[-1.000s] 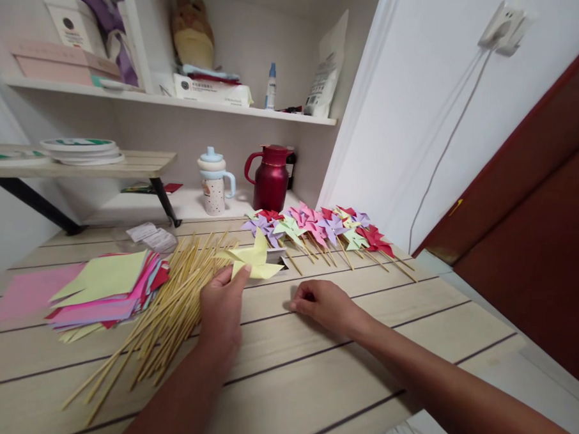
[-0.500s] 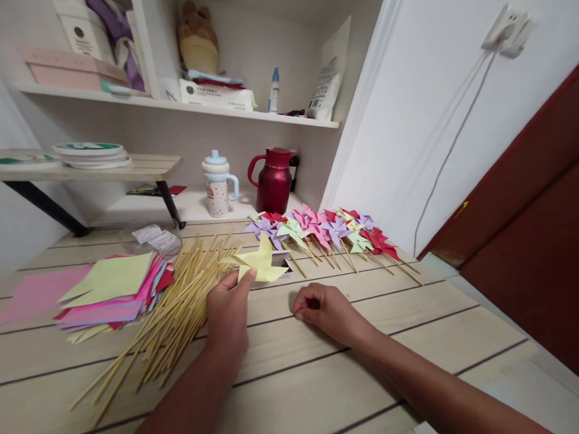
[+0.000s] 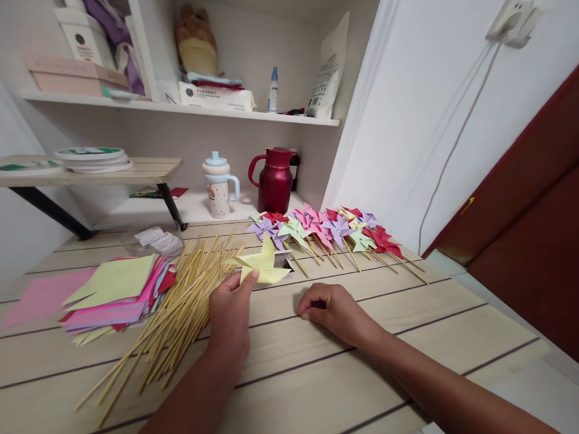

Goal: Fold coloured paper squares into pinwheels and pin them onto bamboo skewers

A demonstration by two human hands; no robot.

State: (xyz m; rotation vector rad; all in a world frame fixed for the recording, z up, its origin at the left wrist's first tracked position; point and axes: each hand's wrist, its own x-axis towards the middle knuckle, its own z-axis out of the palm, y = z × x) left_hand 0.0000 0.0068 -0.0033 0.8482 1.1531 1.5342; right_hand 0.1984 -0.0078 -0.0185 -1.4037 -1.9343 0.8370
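Observation:
A pale yellow paper pinwheel [image 3: 264, 262] is pinched between the thumb and fingers of my left hand [image 3: 231, 310], above the table. Its blades are folded, and no stick shows on it. To the right, my right hand [image 3: 331, 309] rests low over the wooden table with fingertips curled together; whatever they might hold is hidden. Thin wooden sticks [image 3: 190, 302] lie in a loose heap beside my left hand. Farther left is a stack of coloured paper sheets [image 3: 114, 283], yellow on top with slits cut in it. Behind my hands lie several pinwheels on sticks [image 3: 339, 232].
A red thermos jug [image 3: 275, 181] and a speckled cup with a blue handle [image 3: 218, 187] stand at the back. Near the sticks sits a clear container [image 3: 156, 242] with small packets. A low raised shelf [image 3: 152, 167] carries round white items. The cabinet shelf [image 3: 193, 108] hangs above.
The camera view has shifted slightly. My left hand keeps hold of the yellow pinwheel, and my right hand keeps its curled pose at nearly the same place on the table.

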